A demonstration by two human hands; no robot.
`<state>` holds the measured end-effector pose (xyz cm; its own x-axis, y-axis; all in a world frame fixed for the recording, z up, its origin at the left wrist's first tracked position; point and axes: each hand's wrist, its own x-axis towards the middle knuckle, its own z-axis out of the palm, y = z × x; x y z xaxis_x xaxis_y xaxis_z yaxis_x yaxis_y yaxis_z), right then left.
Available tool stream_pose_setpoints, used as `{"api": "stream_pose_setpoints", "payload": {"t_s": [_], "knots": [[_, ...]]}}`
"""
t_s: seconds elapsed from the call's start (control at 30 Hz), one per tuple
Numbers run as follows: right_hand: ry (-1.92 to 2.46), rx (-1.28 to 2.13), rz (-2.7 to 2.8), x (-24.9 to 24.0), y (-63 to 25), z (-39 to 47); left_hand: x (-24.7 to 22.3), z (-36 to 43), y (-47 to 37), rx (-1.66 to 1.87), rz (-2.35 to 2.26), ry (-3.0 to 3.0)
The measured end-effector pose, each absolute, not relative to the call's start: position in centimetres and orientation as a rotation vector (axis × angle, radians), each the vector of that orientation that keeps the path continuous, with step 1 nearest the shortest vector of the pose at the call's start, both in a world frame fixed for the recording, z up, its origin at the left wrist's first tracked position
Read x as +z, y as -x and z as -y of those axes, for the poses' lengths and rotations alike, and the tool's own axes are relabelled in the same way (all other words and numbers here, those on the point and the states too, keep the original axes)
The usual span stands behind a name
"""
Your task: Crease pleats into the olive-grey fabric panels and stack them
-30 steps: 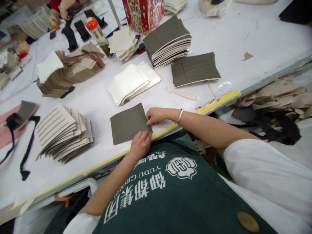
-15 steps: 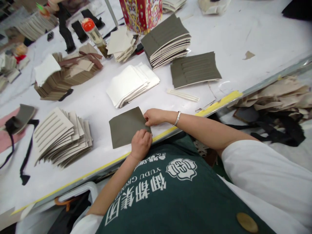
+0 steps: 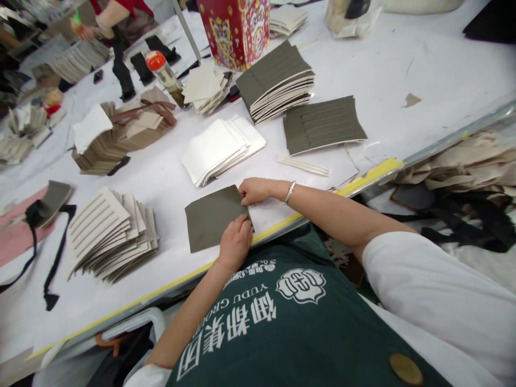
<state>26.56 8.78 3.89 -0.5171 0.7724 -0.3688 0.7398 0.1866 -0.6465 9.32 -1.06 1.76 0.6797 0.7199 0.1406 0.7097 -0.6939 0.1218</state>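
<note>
Fingers (image 3: 244,200) of the right hand (image 3: 255,191) pinch the panel (image 3: 212,216); left hand (image 3: 235,241) touches it, grip unclear. Apparently edge-straightening; next needs even pressure.

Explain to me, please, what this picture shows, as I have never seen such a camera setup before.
There is no machine here: a person works with bare hands, and one camera worn on the head looks forward and down at them. The wearer's left hand and right hand, the one with the bracelet, both touch a grey sheet near its right edge; whether they grip it is hard to tell. Also on the white table are a beige stack, a white stack and a grey stack, with a bottle farther off.
</note>
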Motion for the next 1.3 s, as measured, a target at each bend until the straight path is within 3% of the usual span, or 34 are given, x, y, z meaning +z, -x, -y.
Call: {"api": "stream_pose_setpoints", "payload": {"t_s": [0.2,0.5,1.03,1.13,1.3], "knots": [[1.569,1.023,2.598,4.6,-25.9,-9.3,2.3,0.2,-9.6,0.139,-1.198,-2.724],[1.598,1.302,2.330,4.2,-26.8,-12.3,3.1,-0.3,-10.2,-0.026,-1.247,-2.633],[1.782,1.124,2.316,4.2,-26.3,-13.0,2.7,-0.6,-10.5,-0.017,-1.249,-2.660],[1.843,1.017,2.224,4.6,-26.8,-12.1,3.4,-0.8,-9.5,0.113,-1.157,-2.618],[1.680,0.561,2.078,4.3,-27.5,-5.7,4.5,-0.1,-3.3,0.794,-1.279,-2.476]]}}
